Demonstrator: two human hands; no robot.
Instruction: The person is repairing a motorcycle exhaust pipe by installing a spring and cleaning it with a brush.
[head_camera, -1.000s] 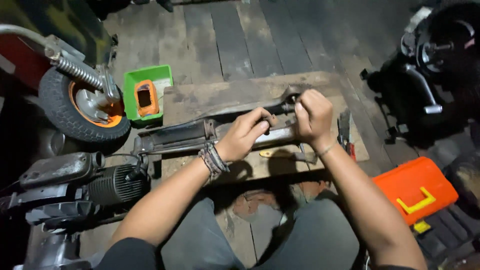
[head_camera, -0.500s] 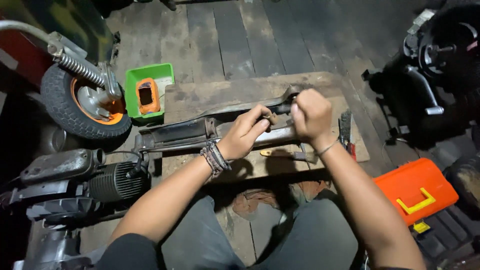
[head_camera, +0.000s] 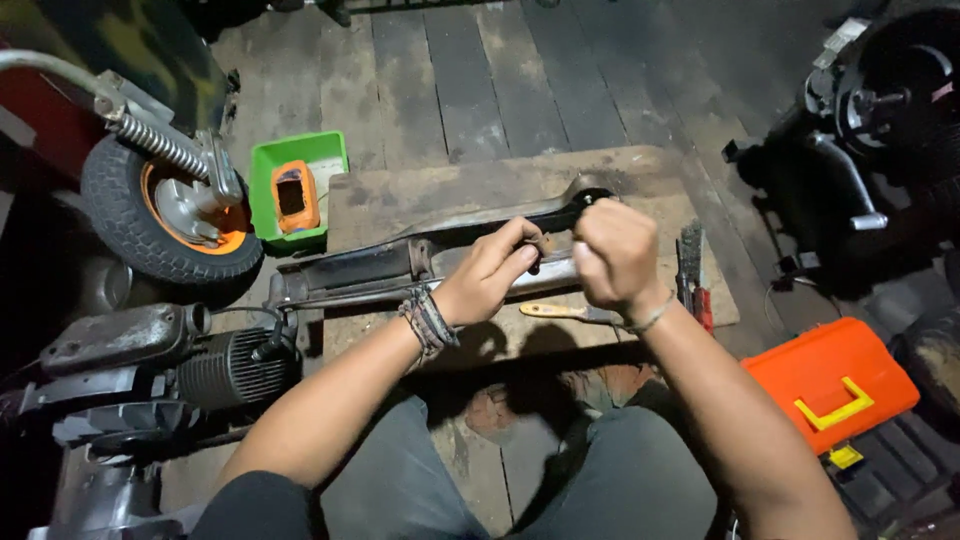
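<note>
Both forearms are reaching forward from the bottom of the view and meeting over a wooden board (head_camera: 420, 195) lying on the plank floor. The left hand (head_camera: 490, 272), with cord bracelets at the wrist, is curling its fingers narrowly around a small brownish piece at the fingertips, pressed against a long dark metal part (head_camera: 400, 265) that is lying across the board from left to right. The right hand (head_camera: 615, 255) is closing into a fist just beside the left, above the same part; what it is gripping is hidden inside the fist, so I cannot tell.

To the left, a small wheel (head_camera: 165, 215) with a black tyre and orange rim is standing beside a coil spring. Below it, a grey finned engine (head_camera: 170, 375) is sitting close to the left elbow. At far right, a dark machine (head_camera: 880, 130) is resting well apart from the hands. An orange toolbox (head_camera: 830, 380) with a yellow latch is lying near the right forearm. A green tray (head_camera: 270, 165) holding an orange meter (head_camera: 296, 196) is touching the board's left corner. A wooden-handled brush (head_camera: 560, 311) is lying on the board under the right wrist, and red-handled pliers (head_camera: 695, 280) are resting just right of that hand.
</note>
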